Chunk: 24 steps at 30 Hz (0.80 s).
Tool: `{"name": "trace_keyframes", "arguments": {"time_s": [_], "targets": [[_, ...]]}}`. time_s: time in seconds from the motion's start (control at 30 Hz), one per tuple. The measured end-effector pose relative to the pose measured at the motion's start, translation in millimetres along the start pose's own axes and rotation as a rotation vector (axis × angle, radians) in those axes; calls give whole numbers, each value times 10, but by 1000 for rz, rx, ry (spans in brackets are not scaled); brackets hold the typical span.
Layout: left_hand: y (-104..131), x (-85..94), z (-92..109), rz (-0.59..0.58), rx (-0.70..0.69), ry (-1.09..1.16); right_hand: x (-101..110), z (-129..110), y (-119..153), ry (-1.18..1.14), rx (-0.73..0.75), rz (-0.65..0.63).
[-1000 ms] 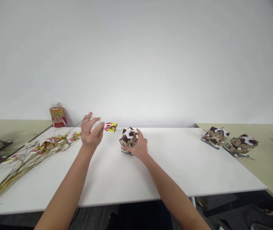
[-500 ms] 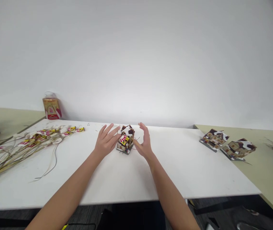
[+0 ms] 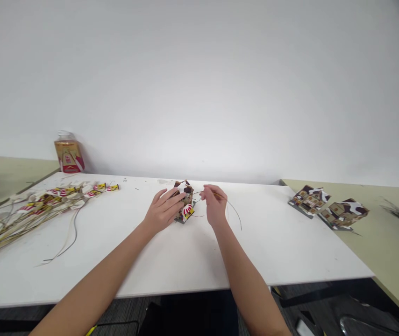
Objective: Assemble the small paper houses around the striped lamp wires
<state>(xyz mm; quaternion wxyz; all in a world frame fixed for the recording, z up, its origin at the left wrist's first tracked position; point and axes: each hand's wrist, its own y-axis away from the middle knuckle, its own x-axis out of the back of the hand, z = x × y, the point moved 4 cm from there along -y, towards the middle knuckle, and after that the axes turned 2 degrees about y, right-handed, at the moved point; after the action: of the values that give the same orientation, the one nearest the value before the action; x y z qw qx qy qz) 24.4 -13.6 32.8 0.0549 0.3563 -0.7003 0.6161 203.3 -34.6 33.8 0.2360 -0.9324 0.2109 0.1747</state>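
On the middle of the surface (image 3: 171, 261), one model house (image 3: 188, 189), with one striped piece (image 3: 188, 212) at its front. Against it, the left hand (image 3: 162, 210), fingers extended, slightly parted; just beside, the right hand (image 3: 215, 205), pinching thin wire (image 3: 235, 213). Farther right, two more houses (image 3: 309, 200); leftward, one bottle (image 3: 69, 155) and striped tags (image 3: 91, 193) too jumbled to count.

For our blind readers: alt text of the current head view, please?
A person's left hand lies against a model house on a white table while the right hand pinches a thin wire. Striped tags on wires and a bottle are at left; two more houses at right.
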Motion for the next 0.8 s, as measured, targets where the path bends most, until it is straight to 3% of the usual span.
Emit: {"name": "trace_keyframes", "arguments": {"time_s": [0.17,0.37,0.63,0.73,0.8], "targets": [[-12,-36,22,-6,31,34,173,4,-145,-233,-198,157],[-27,-103,161,-11,-2,19,468,33,-278,-201,-188,303],[-25,-272,489,-54,-218,-113,554,66,-360,-372,-212,276],[-33,-265,500,-42,-209,-156,520,17,-350,-354,-250,214],[-42,-221,438,-11,-116,-178,510,-12,-334,-296,-282,188]]}}
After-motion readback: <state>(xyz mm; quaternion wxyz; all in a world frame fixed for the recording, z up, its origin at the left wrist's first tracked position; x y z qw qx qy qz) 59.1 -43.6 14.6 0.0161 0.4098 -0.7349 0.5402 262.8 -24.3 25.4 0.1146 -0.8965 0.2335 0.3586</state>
